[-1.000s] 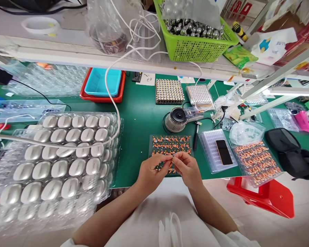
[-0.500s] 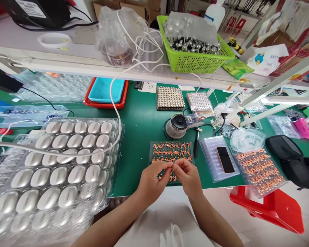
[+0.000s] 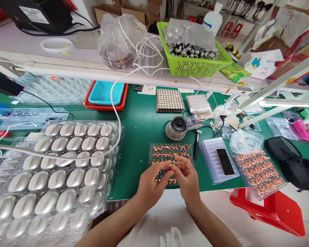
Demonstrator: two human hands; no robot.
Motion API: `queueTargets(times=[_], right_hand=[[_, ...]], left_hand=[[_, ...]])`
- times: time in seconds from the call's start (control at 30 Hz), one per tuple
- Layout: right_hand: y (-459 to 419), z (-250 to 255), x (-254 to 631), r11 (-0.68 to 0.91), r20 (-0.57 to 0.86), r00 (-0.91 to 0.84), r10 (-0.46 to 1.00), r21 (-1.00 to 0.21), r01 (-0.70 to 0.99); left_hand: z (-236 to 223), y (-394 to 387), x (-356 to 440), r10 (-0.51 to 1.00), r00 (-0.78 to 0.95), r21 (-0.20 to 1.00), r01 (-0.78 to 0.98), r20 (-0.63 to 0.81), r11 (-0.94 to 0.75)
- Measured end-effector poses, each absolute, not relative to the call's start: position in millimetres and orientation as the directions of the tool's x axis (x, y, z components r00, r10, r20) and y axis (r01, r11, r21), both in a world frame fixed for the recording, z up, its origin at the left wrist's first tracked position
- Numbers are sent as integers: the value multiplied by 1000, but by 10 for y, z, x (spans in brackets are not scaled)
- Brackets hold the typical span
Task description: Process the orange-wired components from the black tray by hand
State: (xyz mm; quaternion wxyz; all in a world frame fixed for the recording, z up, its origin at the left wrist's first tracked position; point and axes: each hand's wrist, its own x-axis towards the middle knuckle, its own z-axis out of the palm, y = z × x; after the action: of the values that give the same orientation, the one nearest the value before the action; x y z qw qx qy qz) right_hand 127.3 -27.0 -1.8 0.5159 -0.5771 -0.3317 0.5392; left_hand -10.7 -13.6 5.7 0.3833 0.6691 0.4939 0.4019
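Orange bits (image 3: 173, 148) in a tray (image 3: 150, 153)
A tiny part (image 3: 171, 165) is pinched above by the left hand (image 3: 152, 181) and right hand (image 3: 188, 178).

Workshop, green workbench (image 3: 134, 137), parts trays (image 3: 151, 154), hammer (image 3: 196, 147)

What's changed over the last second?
The right hand has spread its fingers a little where it meets the left hand; a small pale piece now shows at the fingertips. No clear pick-up or release. The view tipped up, so the bench sits lower in frame. Unchanged: hands over the tray of orange parts; hammer and phone in place.
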Motion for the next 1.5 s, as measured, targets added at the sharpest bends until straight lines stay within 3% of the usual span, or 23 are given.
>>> queueTargets(times=[0.2, 0.33, 0.47, 0.63, 0.7, 0.9, 1.07, 1.2, 1.33, 1.5], right_hand=[[-283, -42, 1349, -272, -281, -9, 960, -919, -285], [-271, 29, 1427, -173, -163, -72, 984, -971, -163], [-245, 111, 1464, -49, -44, -90, 995, -998, -49], [-254, 61, 1440, -10, -5, -36, 999, -992, -124], [-274, 17, 1407, -32, -35, 16, 999, -986, -163], [-311, -43, 1303, -94, -148, 175, 973, -954, -283], [-305, -24, 1270, -132, -218, 217, 952, -926, -353], [-315, -23, 1232, -152, -254, 194, 948, -893, -425], [-326, -51, 1205, -139, -247, 213, 945, -896, -423], [-334, -104, 1228, -62, -144, 250, 958, -949, -308]], left_hand=[[96, -142, -146, 982, 188, 988, 153, -25, -4], [114, -157, -168, 977, 201, 988, 149, -73, 43], [114, -174, -160, 973, 203, 991, 99, -108, 90], [101, -160, -132, 967, 216, 991, 17, -135, 135], [101, -150, -128, 981, 186, 996, 80, -58, 43], [123, -145, -121, 910, 83, 875, 251, 405, -413], [109, -133, -106, 858, 137, 799, 316, 495, -511], [78, -118, -81, 855, 113, 807, 288, 506, -516], [79, -114, -58, 912, 83, 894, 181, 401, -410], [71, -75, -86, 988, 157, 999, -48, 6, 2]])
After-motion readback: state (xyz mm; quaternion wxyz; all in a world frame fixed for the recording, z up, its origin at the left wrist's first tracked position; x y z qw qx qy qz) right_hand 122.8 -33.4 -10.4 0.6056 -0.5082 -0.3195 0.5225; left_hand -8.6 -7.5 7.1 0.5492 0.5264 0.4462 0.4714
